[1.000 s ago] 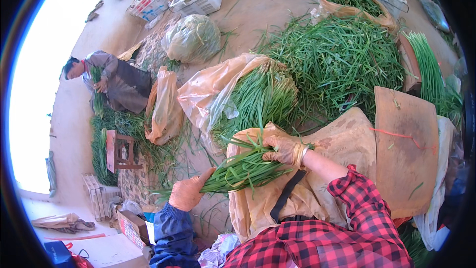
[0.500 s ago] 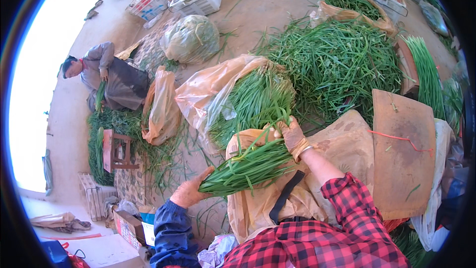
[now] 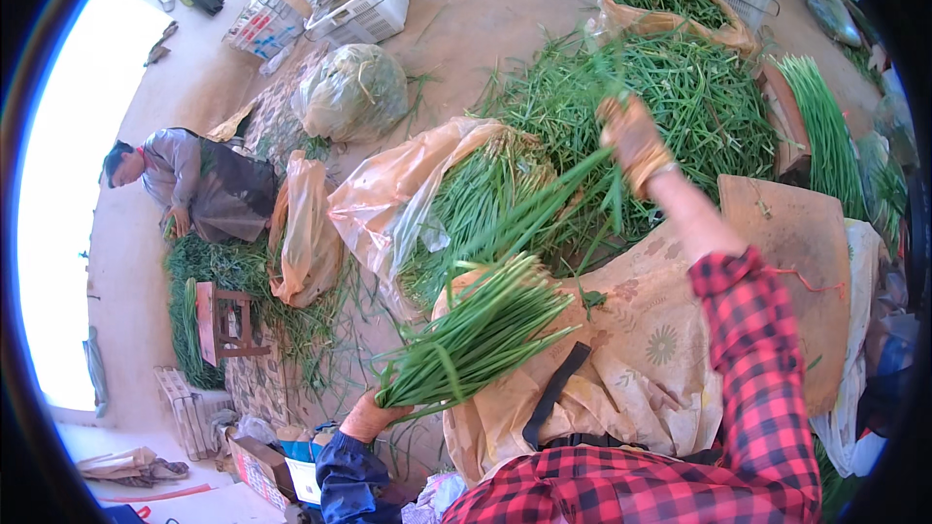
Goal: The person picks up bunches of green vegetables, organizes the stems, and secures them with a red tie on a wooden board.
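Note:
My left hand (image 3: 374,414) is closed around one end of a thick bunch of green chives (image 3: 476,344), which fans out over my lap. A tan, soiled glove covers my right hand (image 3: 636,141), raised over the large loose heap of chives (image 3: 680,116). Its fingers are closed on several long chive strands (image 3: 558,199) that trail down toward the bunch; blurred green leaves show beyond the fingers. Just past the bunch, an orange-tinted plastic bag (image 3: 374,189) lies spread, with more chives (image 3: 476,199) on it. A tan apron (image 3: 631,349) covers my lap.
At left, another person (image 3: 209,184) bends over chives beside a small wooden stool (image 3: 223,320). A worn board (image 3: 786,272) lies to my right, near upright chives (image 3: 825,131). White crates (image 3: 374,5) and a stuffed plastic bag (image 3: 349,92) stand farther back.
My right hand has moved from beside the bunch up and right over the heap, drawing strands away. My left hand and the bunch have dropped slightly. The other person's hand is lower.

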### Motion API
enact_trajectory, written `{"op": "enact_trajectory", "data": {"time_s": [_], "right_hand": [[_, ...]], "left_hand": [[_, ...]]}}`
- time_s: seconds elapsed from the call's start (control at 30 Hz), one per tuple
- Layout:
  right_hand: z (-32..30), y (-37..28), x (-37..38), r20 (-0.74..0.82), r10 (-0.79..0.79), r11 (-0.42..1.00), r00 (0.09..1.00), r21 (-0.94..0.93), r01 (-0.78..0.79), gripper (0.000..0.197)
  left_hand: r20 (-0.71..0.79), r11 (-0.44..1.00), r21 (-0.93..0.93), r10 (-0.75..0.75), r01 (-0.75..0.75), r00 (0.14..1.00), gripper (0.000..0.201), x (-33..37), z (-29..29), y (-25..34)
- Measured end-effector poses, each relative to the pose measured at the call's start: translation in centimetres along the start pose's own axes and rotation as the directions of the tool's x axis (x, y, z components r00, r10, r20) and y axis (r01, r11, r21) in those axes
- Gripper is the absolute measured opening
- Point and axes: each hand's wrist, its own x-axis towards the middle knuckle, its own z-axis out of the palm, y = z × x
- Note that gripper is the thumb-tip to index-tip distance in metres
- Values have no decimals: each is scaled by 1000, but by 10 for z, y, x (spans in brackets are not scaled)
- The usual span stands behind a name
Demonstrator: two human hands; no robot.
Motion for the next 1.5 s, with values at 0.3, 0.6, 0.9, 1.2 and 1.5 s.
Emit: {"op": "enact_trajectory", "data": {"time_s": [0.3,0.6,0.9,1.2,1.5], "right_hand": [[-72,-17,-9,-188,70,-146,980,-973,-176,51],[72,167,-199,510,747,138,426,508,-850,38],[56,151,-163,653,98,131,751,740,-660,42],[50,68,-174,716,-131,236,686,694,-680,54],[23,37,-131,441,3,488,897,783,-387,50]], "left_hand": [[-62,987,-133,-96,87,993,29,-7,22,-14],[-163,932,328,215,-153,963,47,-15,42,8],[239,662,585,410,-468,880,77,-39,84,63],[55,709,-565,543,-422,838,55,70,41,107],[616,581,-741,388,337,685,54,66,134,86]]}}
